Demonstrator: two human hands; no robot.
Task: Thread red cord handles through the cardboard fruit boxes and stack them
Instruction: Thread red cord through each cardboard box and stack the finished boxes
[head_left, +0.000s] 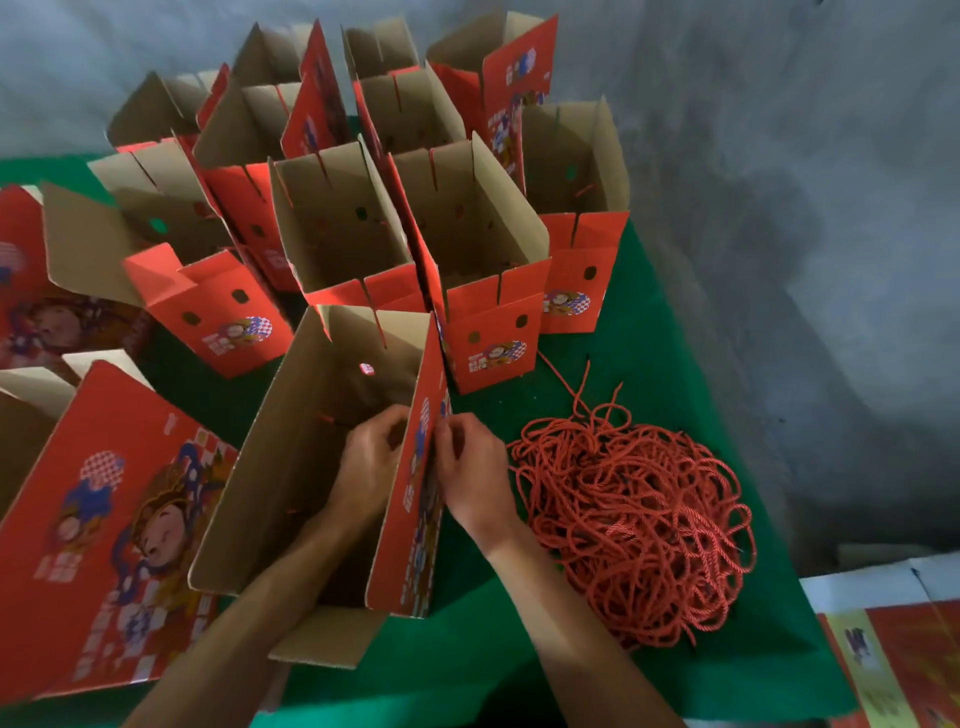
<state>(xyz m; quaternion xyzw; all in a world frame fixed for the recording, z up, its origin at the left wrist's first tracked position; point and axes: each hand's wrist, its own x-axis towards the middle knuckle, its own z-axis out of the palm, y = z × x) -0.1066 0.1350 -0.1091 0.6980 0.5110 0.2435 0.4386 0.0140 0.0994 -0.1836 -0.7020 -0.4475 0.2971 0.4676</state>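
Observation:
An open red cardboard box (306, 467) stands upright in front of me, its brown inside showing. My left hand (371, 457) is inside the box, fingers curled against its right wall (415, 519). My right hand (470, 467) is outside the same wall, fingertips pinched at it. Whether either hand holds a cord end is hidden by the wall. A big tangled heap of red cord (634, 519) lies on the green cloth just right of my right hand.
Several open red boxes (483, 249) stand in rows behind the near one. A flattened printed box (104, 530) lies at the left. The green cloth (649, 343) ends at the right on a grey floor (805, 208). More flat cartons (893, 649) sit at bottom right.

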